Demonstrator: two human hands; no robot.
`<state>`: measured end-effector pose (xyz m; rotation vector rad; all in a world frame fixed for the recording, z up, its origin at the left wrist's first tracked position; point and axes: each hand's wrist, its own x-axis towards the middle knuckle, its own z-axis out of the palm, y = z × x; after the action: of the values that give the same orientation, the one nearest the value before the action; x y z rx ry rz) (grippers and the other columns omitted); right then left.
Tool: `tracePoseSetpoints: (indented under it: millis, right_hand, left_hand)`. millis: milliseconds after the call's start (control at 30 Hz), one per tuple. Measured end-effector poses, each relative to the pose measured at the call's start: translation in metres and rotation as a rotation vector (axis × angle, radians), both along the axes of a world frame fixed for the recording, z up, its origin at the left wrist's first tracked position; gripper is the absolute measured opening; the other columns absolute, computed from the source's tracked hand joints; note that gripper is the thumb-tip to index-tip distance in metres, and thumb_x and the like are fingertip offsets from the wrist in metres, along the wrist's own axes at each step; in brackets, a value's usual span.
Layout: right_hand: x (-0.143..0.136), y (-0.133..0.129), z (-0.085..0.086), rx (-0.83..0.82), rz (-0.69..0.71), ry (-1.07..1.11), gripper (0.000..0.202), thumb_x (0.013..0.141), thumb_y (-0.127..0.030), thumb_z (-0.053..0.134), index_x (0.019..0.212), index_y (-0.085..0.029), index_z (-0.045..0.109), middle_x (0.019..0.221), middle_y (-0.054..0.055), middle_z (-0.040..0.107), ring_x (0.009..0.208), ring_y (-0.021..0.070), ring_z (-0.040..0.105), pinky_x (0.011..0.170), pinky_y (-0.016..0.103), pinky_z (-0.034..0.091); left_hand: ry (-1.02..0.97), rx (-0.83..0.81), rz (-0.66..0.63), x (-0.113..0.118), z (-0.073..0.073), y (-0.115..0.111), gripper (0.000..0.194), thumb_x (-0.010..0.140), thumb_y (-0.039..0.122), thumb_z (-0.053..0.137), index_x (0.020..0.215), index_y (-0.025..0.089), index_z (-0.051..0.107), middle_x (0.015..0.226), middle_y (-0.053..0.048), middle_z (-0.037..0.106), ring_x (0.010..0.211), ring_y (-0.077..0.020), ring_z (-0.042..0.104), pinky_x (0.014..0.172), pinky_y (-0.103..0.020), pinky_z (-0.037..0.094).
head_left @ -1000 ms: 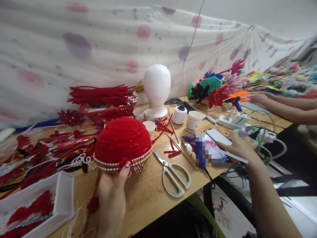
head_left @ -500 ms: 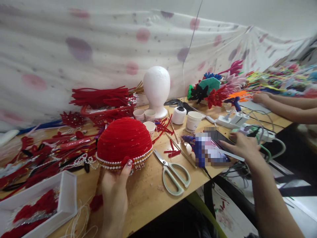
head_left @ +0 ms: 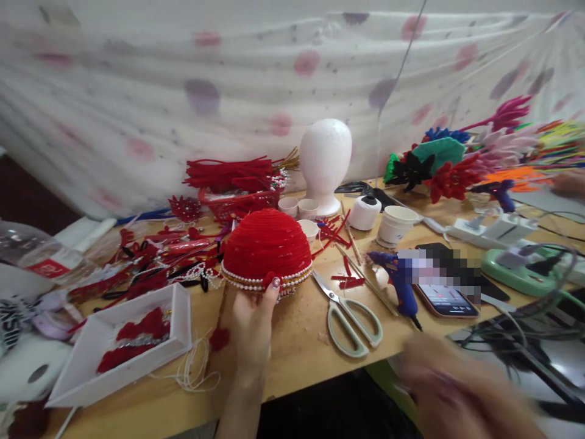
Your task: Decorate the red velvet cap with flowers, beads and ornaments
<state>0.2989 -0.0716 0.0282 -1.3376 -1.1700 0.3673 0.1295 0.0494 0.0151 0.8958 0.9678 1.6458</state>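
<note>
My left hand point(head_left: 256, 317) is closed on the rim of a red dome-shaped cap point(head_left: 267, 247) trimmed with white and gold beads, its thumb on the front edge. My right hand point(head_left: 448, 384) is smeared by motion in front of the table's edge, so its fingers cannot be made out. Between the hands lie scissors point(head_left: 351, 320) with pale green handles. A blue glue gun point(head_left: 400, 280) rests beside a phone point(head_left: 448, 299) with a lit screen. Right of the cap are short red pieces point(head_left: 350, 281) and thin sticks.
Behind the cap stand a white foam head point(head_left: 325, 158), paper cups point(head_left: 395, 225) and a red basket point(head_left: 219, 204). At left is a white tray point(head_left: 178, 326) with red pieces. Power strips point(head_left: 516, 274) and cables lie right. Another person's hand point(head_left: 569, 183) shows far right.
My right hand has left the phone and come down toward the front edge. The view has turned left, so things appear shifted right. My left hand still holds the cap.
</note>
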Motion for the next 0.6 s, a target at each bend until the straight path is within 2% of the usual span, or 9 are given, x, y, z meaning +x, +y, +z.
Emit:
tracePoseSetpoints:
  millis: [67, 133, 167, 233, 300, 433, 600]
  right_hand:
    - [-0.031, 0.022, 0.001, -0.138, 0.183, 0.218, 0.027, 0.089, -0.049, 0.061, 0.082, -0.023, 0.063, 0.071, 0.001, 0.062, 0.059, 0.0142, 0.056, 0.051, 0.026, 0.045]
    - [-0.054, 0.048, 0.002, -0.364, 0.397, 0.578, 0.038, 0.081, -0.058, 0.066, 0.088, -0.021, 0.061, 0.069, -0.001, 0.060, 0.047, 0.0105, 0.048, 0.042, 0.024, 0.038]
    - [-0.061, 0.061, 0.004, -0.463, 0.461, 0.762, 0.045, 0.073, -0.061, 0.072, 0.090, -0.021, 0.060, 0.068, -0.003, 0.058, 0.044, 0.0085, 0.044, 0.038, 0.021, 0.033]
    - [-0.068, 0.080, 0.007, -0.589, 0.543, 1.071, 0.058, 0.057, -0.059, 0.084, 0.090, -0.019, 0.059, 0.066, -0.005, 0.056, 0.042, 0.0051, 0.040, 0.036, 0.017, 0.026]
    - [-0.071, 0.092, 0.010, -0.609, 0.546, 1.271, 0.060, 0.046, -0.050, 0.091, 0.084, -0.017, 0.058, 0.062, -0.007, 0.054, 0.042, 0.0030, 0.038, 0.037, 0.015, 0.026]
    - [-0.073, 0.097, 0.007, -0.529, 0.481, 1.390, 0.056, 0.046, -0.042, 0.094, 0.076, -0.017, 0.054, 0.057, -0.010, 0.050, 0.043, 0.0028, 0.037, 0.040, 0.015, 0.032]
    - [-0.077, 0.098, -0.005, -0.427, 0.412, 1.331, 0.054, 0.056, -0.042, 0.092, 0.087, -0.020, 0.054, 0.065, -0.008, 0.055, 0.046, 0.0035, 0.039, 0.044, 0.015, 0.035]
  left_hand:
    - [0.018, -0.012, 0.002, 0.000, -0.001, 0.000, 0.043, 0.078, 0.027, 0.075, 0.120, 0.019, 0.065, 0.113, -0.005, 0.073, 0.105, -0.0197, 0.067, 0.100, -0.034, 0.046]
    - [0.040, -0.028, -0.023, 0.000, -0.001, -0.001, 0.042, 0.080, 0.029, 0.074, 0.119, 0.018, 0.065, 0.112, -0.006, 0.074, 0.105, -0.0199, 0.068, 0.098, -0.034, 0.047]
    - [0.048, -0.035, -0.045, -0.001, 0.000, -0.002, 0.042, 0.080, 0.030, 0.074, 0.119, 0.018, 0.065, 0.112, -0.006, 0.074, 0.104, -0.0200, 0.068, 0.098, -0.034, 0.047]
    - [0.046, -0.039, -0.080, -0.001, 0.001, -0.002, 0.042, 0.081, 0.031, 0.074, 0.119, 0.017, 0.064, 0.110, -0.007, 0.074, 0.101, -0.0201, 0.069, 0.097, -0.034, 0.047]
    - [0.029, -0.037, -0.098, -0.001, 0.003, -0.003, 0.042, 0.080, 0.030, 0.074, 0.119, 0.017, 0.064, 0.110, -0.007, 0.074, 0.101, -0.0205, 0.069, 0.096, -0.035, 0.048]
    - [-0.011, -0.067, -0.141, -0.004, 0.006, -0.005, 0.042, 0.079, 0.030, 0.074, 0.117, 0.016, 0.064, 0.115, -0.008, 0.073, 0.109, -0.0222, 0.066, 0.098, -0.035, 0.048]
    - [-0.025, -0.121, -0.147, -0.005, 0.005, -0.004, 0.043, 0.075, 0.033, 0.078, 0.112, 0.016, 0.066, 0.112, -0.009, 0.074, 0.106, -0.0233, 0.068, 0.097, -0.037, 0.049]
